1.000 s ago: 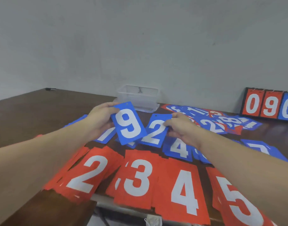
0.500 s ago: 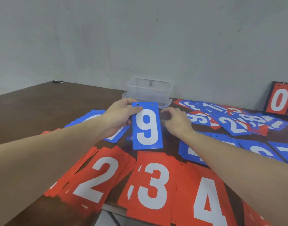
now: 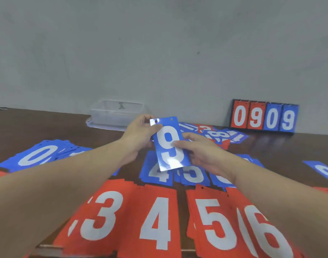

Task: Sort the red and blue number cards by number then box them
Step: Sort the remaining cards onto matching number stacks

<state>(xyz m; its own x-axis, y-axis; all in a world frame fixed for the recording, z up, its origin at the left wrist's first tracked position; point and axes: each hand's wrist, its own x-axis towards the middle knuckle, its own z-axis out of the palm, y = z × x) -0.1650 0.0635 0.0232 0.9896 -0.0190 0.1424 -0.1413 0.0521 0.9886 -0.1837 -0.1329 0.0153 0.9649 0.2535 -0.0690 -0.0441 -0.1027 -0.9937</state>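
At the centre of the frame both hands hold one glossy blue plastic card printed with a white 9 (image 3: 168,144), lifted above the dark brown wooden table (image 3: 47,127) and tilted slightly, its two punched holes at the top edge. The left hand (image 3: 140,135) grips the card's upper left corner, thumb over the front. The right hand (image 3: 200,151) pinches the card's right edge, thumb lying across the white numeral.

Along the bottom of the frame lie stacks of red cards with white digits: a red 3 stack (image 3: 103,216), a red 4 stack (image 3: 155,222), a red 5 stack (image 3: 211,224) and a red 6 stack (image 3: 265,233), the last partly covered by the right forearm. Just behind them, under the held card, sit a blue 4 stack (image 3: 157,175) and a blue 5 stack (image 3: 194,175). At middle left lies a blue 0 stack (image 3: 36,155). A lone blue card (image 3: 325,171) shows at the right edge, its digit cut off.

Behind the hands, right of centre, is a loose heap of unsorted red and blue cards (image 3: 219,135), with an 8 readable. At upper right a black-framed flip scoreboard (image 3: 264,116) stands against the grey wall, reading 0 9 in red and 0 9 in blue. Left of centre, by the wall, a clear plastic box (image 3: 116,113) rests on its lid.
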